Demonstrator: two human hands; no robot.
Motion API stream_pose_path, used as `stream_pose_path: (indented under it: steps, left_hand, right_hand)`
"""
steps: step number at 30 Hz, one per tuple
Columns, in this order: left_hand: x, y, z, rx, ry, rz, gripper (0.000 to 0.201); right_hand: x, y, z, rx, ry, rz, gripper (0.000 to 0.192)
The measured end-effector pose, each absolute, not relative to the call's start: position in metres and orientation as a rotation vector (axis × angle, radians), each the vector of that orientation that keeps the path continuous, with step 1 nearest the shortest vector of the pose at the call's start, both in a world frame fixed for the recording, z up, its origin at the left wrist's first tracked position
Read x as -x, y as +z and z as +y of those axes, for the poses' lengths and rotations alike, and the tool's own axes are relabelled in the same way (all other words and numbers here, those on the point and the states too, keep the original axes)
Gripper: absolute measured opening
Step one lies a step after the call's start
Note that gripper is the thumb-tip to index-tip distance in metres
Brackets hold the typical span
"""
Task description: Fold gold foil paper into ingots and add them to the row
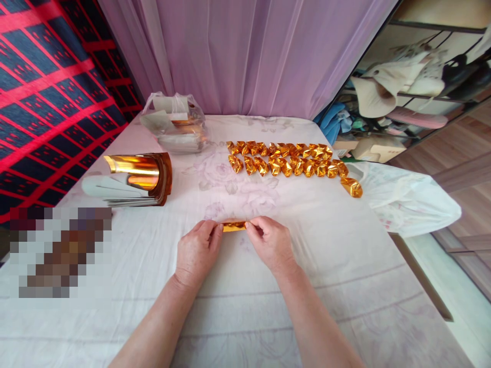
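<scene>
Sitting beyond and left of the gold strip [235,227] is a curled foil stack [141,180], while your left hand [198,249] pinches the strip's left end, your right hand [272,245] its right, and two rows of folded gold pieces [287,167] lie beyond it, mostly rightward.

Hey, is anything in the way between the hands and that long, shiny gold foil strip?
Nothing visible is: the left hand and the right hand pinch the long gold foil strip at opposite ends, above the pale floral cloth.
</scene>
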State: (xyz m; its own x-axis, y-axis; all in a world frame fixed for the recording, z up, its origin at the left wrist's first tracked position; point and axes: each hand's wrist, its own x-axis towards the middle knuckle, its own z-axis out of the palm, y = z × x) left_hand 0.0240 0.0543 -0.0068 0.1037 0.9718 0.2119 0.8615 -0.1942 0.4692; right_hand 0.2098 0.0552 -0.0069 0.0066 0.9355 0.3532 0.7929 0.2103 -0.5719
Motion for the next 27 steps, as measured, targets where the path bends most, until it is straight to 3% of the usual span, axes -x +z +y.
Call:
stream_pose_path:
  steps: [27]
  left_hand:
    - [-0.0240,-0.0106,0.0551,-2.183,0.669,1.787,0.031]
  right_hand:
    - [-0.2110,-0.0068,0.0561,1.573,0.359,-1.810,0.023]
